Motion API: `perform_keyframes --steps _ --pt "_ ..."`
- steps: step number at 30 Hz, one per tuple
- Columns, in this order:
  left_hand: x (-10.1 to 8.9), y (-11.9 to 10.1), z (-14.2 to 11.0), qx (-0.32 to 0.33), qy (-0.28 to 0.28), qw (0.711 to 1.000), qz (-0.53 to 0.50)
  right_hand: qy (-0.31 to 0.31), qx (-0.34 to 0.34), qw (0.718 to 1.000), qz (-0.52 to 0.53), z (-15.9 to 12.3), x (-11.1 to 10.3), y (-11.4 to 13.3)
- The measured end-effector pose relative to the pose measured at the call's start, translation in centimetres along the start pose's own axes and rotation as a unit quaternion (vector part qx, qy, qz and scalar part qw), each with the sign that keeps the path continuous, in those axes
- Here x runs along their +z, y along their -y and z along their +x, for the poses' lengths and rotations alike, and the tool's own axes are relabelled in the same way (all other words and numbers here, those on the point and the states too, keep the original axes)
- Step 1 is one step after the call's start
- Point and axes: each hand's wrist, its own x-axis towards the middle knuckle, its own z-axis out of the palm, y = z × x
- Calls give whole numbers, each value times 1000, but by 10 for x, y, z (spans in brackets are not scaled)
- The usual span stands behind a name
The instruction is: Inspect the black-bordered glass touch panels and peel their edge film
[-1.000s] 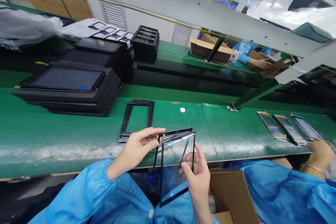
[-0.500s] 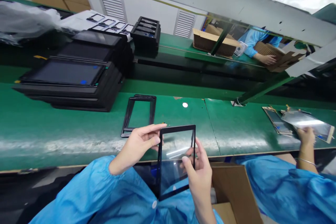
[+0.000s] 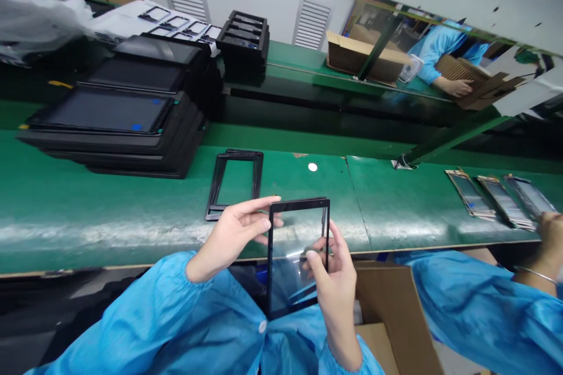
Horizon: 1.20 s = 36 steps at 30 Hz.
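Note:
I hold a black-framed glass panel (image 3: 288,281) upright over my lap, in front of the green bench edge. My left hand (image 3: 235,233) pinches the panel's upper left edge with thumb and fingers. My right hand (image 3: 334,266) grips its right side, thumb on the glass face. An empty black frame (image 3: 234,183) lies flat on the green belt (image 3: 109,205) just beyond my left hand.
Stacks of black trays with screens (image 3: 116,123) stand at the left. A small white disc (image 3: 312,167) lies mid-belt. Three panels (image 3: 497,202) lie at the right by a co-worker's hand (image 3: 548,234). A cardboard box (image 3: 396,316) sits below my right arm.
The two separated layers of a second ago now read as one panel, held flatter to me. The co-worker lifted a panel half a second ago and it is back on the belt.

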Motion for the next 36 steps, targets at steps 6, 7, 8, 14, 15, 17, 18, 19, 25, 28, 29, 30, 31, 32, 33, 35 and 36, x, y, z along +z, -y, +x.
perform_keyframes --steps 6,7,8,14,15,17,18,19,25,28,29,30,31,32,33,35,36 --pt "3 0 -1 -1 -10 1000 5 0 -18 999 -36 -2 -2 -12" --pt "3 -1 -2 0 -17 1000 7 -2 -38 997 -59 -2 -3 -14" --pt "4 -2 -2 2 -24 1000 11 -10 -69 993 -92 -1 -5 -14" --pt "6 -11 -11 35 -34 994 101 -25 -186 975 -118 18 -15 16" --pt "6 -12 -14 38 -30 992 113 0 -156 985 -78 22 -16 22" --pt "6 -14 -19 41 -23 991 123 36 -93 995 -22 28 -18 31" --pt "5 -14 -21 39 -20 991 125 41 -74 996 -11 30 -18 34" --pt "5 -14 -23 38 -19 991 127 39 -64 997 -6 30 -17 36" --pt "-2 -8 -25 35 -27 988 149 5 -54 999 6 25 -8 38" --pt "-3 -10 -24 41 -21 985 167 -2 -56 998 20 23 -6 40" --pt "-1 -12 -24 56 -15 980 191 0 -57 998 22 22 -4 41" --pt "1 -15 -23 80 -6 970 229 9 -58 998 22 21 -2 42" --pt "4 -19 -22 108 7 954 278 25 -56 998 21 20 1 43" --pt "7 -22 -21 136 27 934 328 49 -51 997 19 19 5 43" --pt "10 -25 -20 155 52 915 368 79 -43 996 20 19 8 44" --pt "15 -30 -17 148 113 897 401 135 -23 990 32 20 11 45" --pt "17 -32 -16 123 140 900 393 153 -13 987 37 21 10 46"
